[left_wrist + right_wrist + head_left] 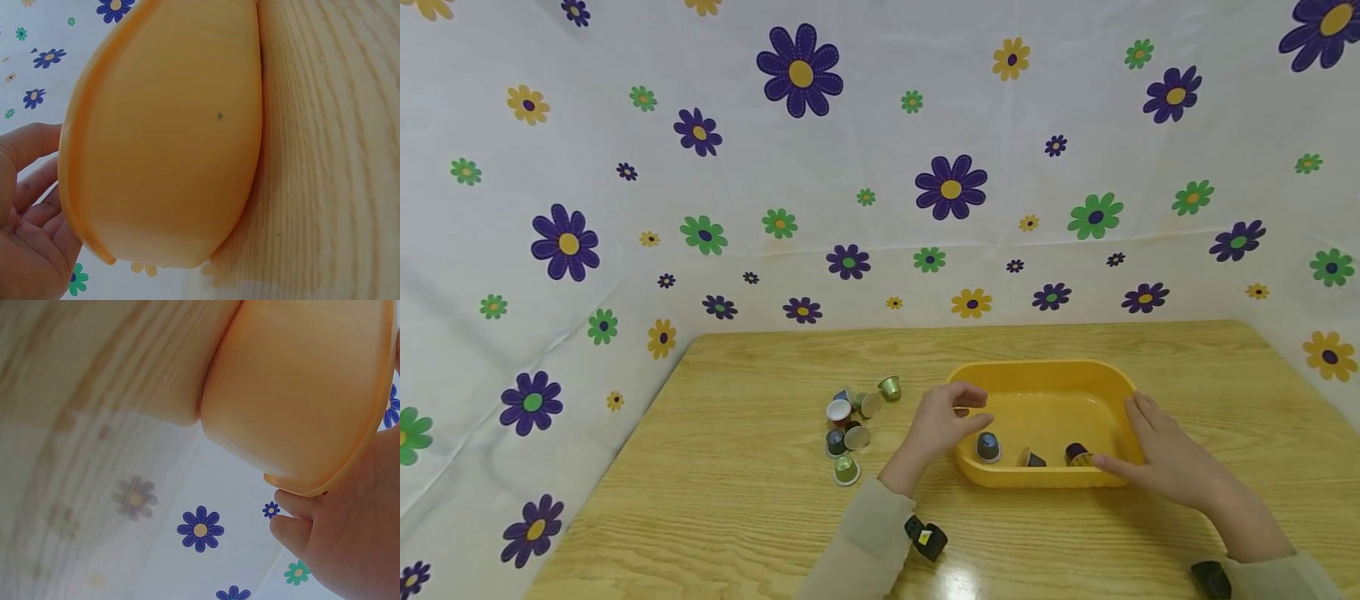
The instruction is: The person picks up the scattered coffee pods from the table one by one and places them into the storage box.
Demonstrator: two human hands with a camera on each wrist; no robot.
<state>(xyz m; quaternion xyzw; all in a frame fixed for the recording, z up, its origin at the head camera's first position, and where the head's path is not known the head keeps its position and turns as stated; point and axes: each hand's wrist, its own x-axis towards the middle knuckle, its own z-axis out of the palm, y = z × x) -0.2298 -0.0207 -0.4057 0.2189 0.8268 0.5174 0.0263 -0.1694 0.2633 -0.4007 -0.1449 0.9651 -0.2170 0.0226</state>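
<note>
"How far along was it?"

"Partway, I'd judge; three capsules (988,447) lay in the yellow tray (1052,478), by its near wall; a bigger cluster (846,469) sat on the table (737,408) to its left, seemingly left to deal with."

"And the fingers?"

"The left hand (943,421) was at the left rim, fingers loosely bent, nothing visible between them and the thumb; the right hand (1165,454) rested on the right rim, fingers extended."

"Any room?"

"Some wood showed between cluster and tray; the left forearm (865,537) crossed its near end; the raised rim needed clearing; behind, a strip of table met the flowered cloth (865,142)."
</note>
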